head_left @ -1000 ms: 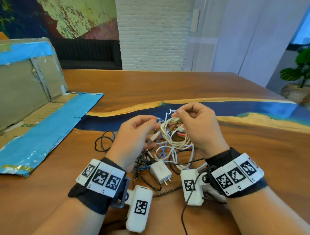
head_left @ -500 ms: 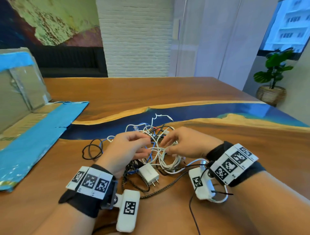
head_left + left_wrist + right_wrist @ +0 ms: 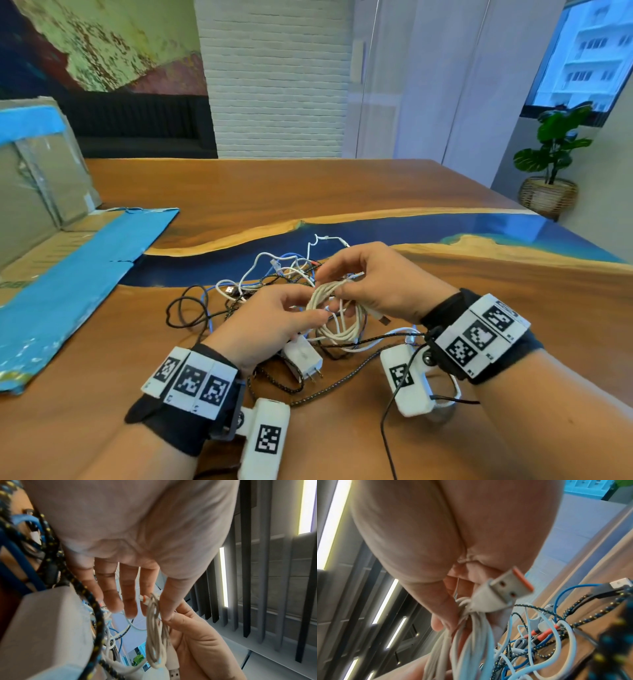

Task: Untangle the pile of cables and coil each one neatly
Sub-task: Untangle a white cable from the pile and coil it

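Observation:
A white cable wound into a coil (image 3: 339, 318) hangs between my hands just above the tangled pile (image 3: 274, 274). My right hand (image 3: 337, 291) grips the gathered top of the coil (image 3: 467, 642); its USB plug (image 3: 503, 592), with an orange tongue, sticks out under the palm. My left hand (image 3: 310, 308) pinches the coil's left side, and in the left wrist view the strands (image 3: 155, 635) run between its fingers (image 3: 130, 601). The pile holds white, blue and dark braided cables lying on the wooden table (image 3: 445, 342).
A white plug adapter (image 3: 303, 356) lies under my left hand. A black cable loop (image 3: 185, 311) sits left of the pile, and a braided cable (image 3: 329, 390) trails toward me. A flattened cardboard box with blue tape (image 3: 68, 267) covers the table's left side.
The coil went down onto the pile half a second ago and is now lifted slightly. My left hand has closed in on its left side. The head view has shifted.

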Available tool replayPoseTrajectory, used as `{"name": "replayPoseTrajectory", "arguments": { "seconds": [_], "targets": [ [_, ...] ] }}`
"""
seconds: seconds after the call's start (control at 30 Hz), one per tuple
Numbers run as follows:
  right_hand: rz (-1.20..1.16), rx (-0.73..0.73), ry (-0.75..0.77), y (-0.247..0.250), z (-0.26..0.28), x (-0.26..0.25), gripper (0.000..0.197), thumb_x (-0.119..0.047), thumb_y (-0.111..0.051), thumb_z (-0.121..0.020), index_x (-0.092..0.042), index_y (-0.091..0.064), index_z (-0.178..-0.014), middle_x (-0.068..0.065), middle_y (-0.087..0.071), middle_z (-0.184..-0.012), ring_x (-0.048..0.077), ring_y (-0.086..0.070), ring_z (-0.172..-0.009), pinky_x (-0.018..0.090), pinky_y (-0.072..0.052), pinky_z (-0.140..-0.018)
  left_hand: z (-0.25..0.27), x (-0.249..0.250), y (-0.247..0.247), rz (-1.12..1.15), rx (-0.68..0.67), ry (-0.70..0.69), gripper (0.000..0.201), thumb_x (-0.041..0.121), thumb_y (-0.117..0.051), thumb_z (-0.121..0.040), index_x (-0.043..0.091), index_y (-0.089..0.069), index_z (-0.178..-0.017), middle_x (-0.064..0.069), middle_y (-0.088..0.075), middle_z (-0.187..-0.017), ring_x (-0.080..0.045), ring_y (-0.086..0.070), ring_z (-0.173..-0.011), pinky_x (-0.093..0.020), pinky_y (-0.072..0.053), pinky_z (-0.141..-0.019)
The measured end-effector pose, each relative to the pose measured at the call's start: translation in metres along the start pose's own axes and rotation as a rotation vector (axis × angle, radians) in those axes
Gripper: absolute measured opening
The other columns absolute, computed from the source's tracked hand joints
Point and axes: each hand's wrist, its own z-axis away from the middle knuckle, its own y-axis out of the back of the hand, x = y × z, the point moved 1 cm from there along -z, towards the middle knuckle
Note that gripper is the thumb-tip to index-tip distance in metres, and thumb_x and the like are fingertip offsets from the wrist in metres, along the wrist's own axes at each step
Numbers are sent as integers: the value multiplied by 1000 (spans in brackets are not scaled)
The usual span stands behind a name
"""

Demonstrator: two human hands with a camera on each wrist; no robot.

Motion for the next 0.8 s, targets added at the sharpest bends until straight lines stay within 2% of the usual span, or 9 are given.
{"name": "replayPoseTrajectory", "arguments": {
  "seconds": [0.07,0.13,0.2,0.3,0.4,0.5,0.57,0.67,0.8],
  "targets": [
    [-32,8,3,-1,-1,2,20,1,-75,-86,-13,-78,-100,2,-78,-96,21,-74,-92,26,-61,-74,0,-1,-1,-2,24,-14,8,22,-75,-91,21,-79,-97,-1,-77,-89,-11,-62,-74,-31,-47,-68],
    [-15,19,-10,2,-2,5,15,-7,-78,-87,-16,-79,-99,2,-79,-93,20,-75,-86,32,-62,-77,-1,-4,0,51,87,-7,6,19,-74,-92,15,-79,-92,-6,-74,-82,-13,-60,-71,-30,-48,-63],
    [7,27,-55,5,-1,8,12,-14,-79,-88,-19,-79,-98,3,-79,-88,16,-74,-77,35,-62,-74,-2,-5,1,116,122,4,6,15,-74,-91,15,-80,-90,-10,-71,-81,-17,-59,-71,-28,-48,-58],
    [-48,16,-104,9,2,13,13,-13,-79,-88,-18,-79,-100,10,-78,-83,22,-71,-72,43,-61,-70,-1,-2,-2,180,110,1,12,13,-73,-92,18,-82,-97,-7,-68,-79,-16,-57,-68,-25,-50,-57],
    [-93,34,-89,12,5,16,15,-10,-78,-88,-16,-80,-102,9,-78,-84,17,-72,-75,29,-57,-64,0,1,-5,261,110,6,15,15,-67,-95,9,-80,-100,-5,-67,-80,-15,-59,-69,-24,-53,-58],
    [-206,46,-83,12,8,19,16,-7,-76,-90,-15,-79,-104,6,-77,-81,13,-70,-73,21,-51,-56,0,4,-4,472,115,64,28,18,-56,-102,1,-78,-99,-11,-69,-85,-21,-61,-73,-32,-54,-64],
    [-284,34,-73,10,8,22,19,-5,-72,-92,-16,-79,-107,15,-75,-85,17,-70,-75,23,-51,-54,0,5,-1,566,104,59,30,15,-51,-103,4,-79,-101,-16,-69,-93,-22,-61,-75,-32,-54,-66],
    [-418,-12,-60,6,7,25,24,-2,-67,-95,-16,-76,-113,24,-73,-99,30,-72,-81,35,-60,-61,-1,3,3,557,111,21,27,5,-52,-101,4,-79,-103,-20,-68,-96,-19,-61,-75,-28,-56,-67],
    [-483,-19,-48,1,6,28,26,1,-63,-97,-10,-73,-117,32,-70,-103,35,-73,-82,35,-62,-59,-1,2,6,485,162,0,20,3,-56,-98,0,-75,-105,-21,-71,-94,-23,-64,-77,-28,-58,-66]
  ]
}}
